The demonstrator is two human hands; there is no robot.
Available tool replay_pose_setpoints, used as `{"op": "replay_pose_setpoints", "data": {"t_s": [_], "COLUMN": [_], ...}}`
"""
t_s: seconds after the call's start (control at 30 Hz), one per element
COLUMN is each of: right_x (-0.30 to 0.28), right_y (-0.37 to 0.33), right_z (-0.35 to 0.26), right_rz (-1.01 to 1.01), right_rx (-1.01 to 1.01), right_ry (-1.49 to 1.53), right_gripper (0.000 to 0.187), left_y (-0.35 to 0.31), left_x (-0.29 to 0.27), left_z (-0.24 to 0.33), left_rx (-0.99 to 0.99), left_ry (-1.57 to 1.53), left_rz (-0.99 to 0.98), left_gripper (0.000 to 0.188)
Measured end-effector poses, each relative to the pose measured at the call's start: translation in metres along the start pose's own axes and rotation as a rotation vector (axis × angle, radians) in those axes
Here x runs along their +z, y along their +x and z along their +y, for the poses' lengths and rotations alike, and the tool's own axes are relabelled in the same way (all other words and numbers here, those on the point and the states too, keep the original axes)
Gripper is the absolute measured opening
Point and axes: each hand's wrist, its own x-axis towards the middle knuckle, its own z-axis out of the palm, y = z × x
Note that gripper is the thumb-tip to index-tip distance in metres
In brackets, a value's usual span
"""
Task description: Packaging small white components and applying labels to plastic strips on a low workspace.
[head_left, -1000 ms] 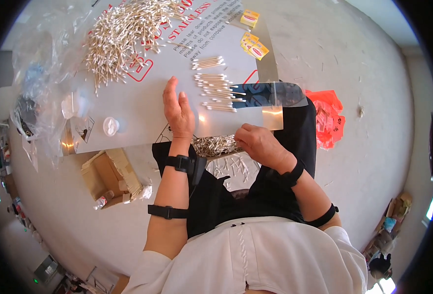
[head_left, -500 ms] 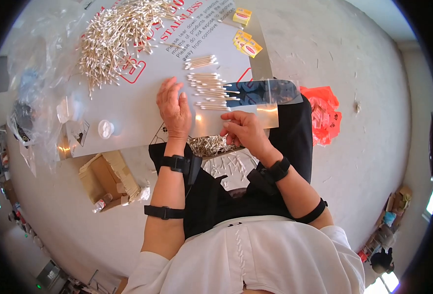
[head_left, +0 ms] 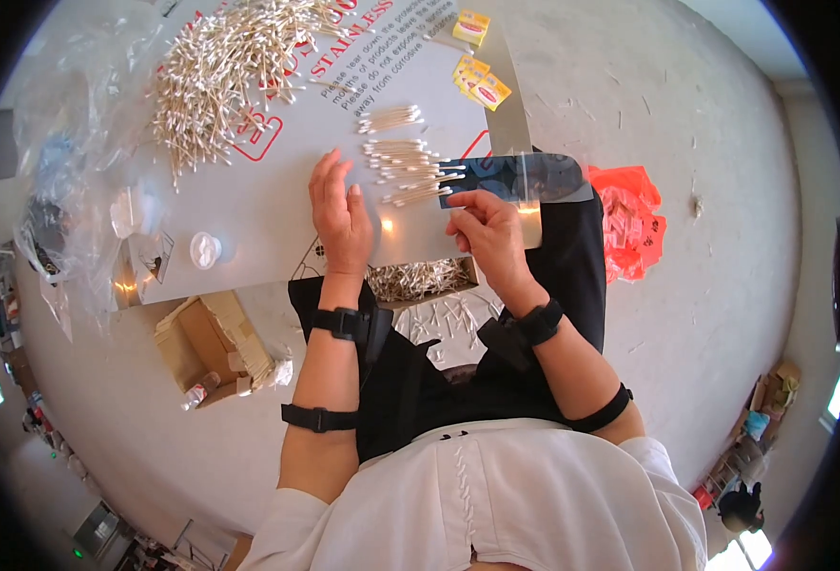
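Observation:
A small spread row of cotton swabs (head_left: 410, 164) lies on the grey sheet-covered table (head_left: 277, 209), roughly side by side. Left of the row, my left hand (head_left: 344, 221) rests with its fingers stretched out, holding nothing. At the row's near right end is my right hand (head_left: 491, 233). Its index finger reaches to the swab tips, the thumb stands apart and the other fingers curl under. A smaller bunch of swabs (head_left: 390, 119) lies just beyond the row. Under the row's right ends is a dark blue patterned strip with a clear end (head_left: 553, 178).
A big heap of cotton swabs (head_left: 230, 81) covers the far left. Yellow packets (head_left: 482, 86) lie far right, and a white round tub (head_left: 205, 250) near left. Clear plastic (head_left: 68, 143) hangs at the left edge. Below are a swab-filled box (head_left: 420, 279), cardboard box (head_left: 215, 347) and red bag (head_left: 629, 224).
My right hand has moved away from me, up to the row's near end. The nearest swabs have shifted closer to the others and now slant. My left hand stays nearly in place.

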Motion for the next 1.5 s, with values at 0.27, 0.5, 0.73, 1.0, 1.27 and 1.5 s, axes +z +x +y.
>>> {"op": "replay_pose_setpoints", "data": {"t_s": [0.27,0.5,0.73,1.0,1.27,1.5], "right_x": [0.005,0.029,0.028,0.021,0.009,0.008], "right_y": [0.036,0.066,0.072,0.086,0.074,0.058], "right_z": [0.000,0.002,0.002,-0.011,-0.013,-0.013], "right_rz": [0.290,0.296,0.241,0.168,0.205,0.227], "right_rx": [-0.555,-0.565,-0.620,-0.573,-0.491,-0.461], "right_ry": [0.207,0.242,0.130,0.168,0.419,0.443], "right_gripper": [0.043,0.044,0.045,0.051,0.052,0.051], "left_y": [0.002,0.021,0.022,0.033,0.023,0.013], "left_x": [0.014,0.037,0.047,0.058,0.041,0.040], "left_z": [0.022,0.026,0.040,0.036,0.037,0.054], "left_rx": [-0.236,-0.244,-0.278,-0.265,0.063,0.101], "left_ry": [-0.539,-0.590,-0.654,-0.675,-0.063,0.546], "left_rz": [0.208,0.150,0.088,0.119,-0.082,-0.458], "left_gripper": [0.053,0.061,0.059,0.061,0.067,0.083]}}
